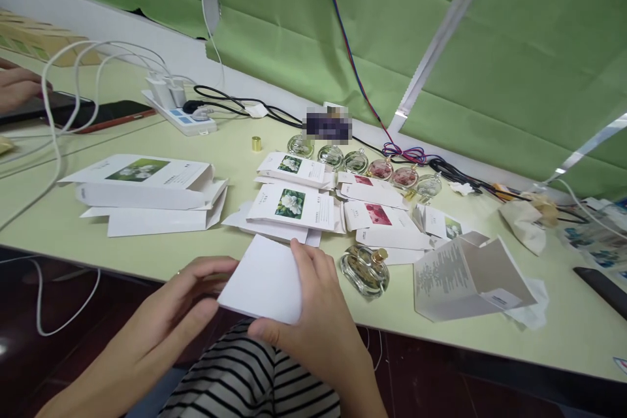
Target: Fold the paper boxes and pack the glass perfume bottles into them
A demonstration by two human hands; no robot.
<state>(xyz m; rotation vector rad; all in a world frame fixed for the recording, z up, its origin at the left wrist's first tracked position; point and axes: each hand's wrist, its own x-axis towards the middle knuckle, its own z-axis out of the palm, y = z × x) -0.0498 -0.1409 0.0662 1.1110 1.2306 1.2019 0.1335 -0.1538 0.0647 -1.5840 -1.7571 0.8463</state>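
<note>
A white, unprinted folded piece of cardboard [267,281] is held above the front edge of the table, over my lap. My right hand [321,297] grips its right side, thumb along the near edge and fingers over the far corner. At its left corner, my left hand [189,297] has the fingers behind and the thumb in front, closed on the edge. Just right of my right hand lies a glass perfume bottle [365,271] with a gold neck. Behind the cardboard are flattened boxes with white flower pictures [294,204] and boxes with red flower pictures [379,214].
Several round perfume bottles [343,158] line the back, near a gold cap [256,143]. An opened box [465,277] stands at right; more flattened boxes [142,176] lie left. Cables surround a power strip [181,119]. Another person's hand [19,85] is over a dark device at far left.
</note>
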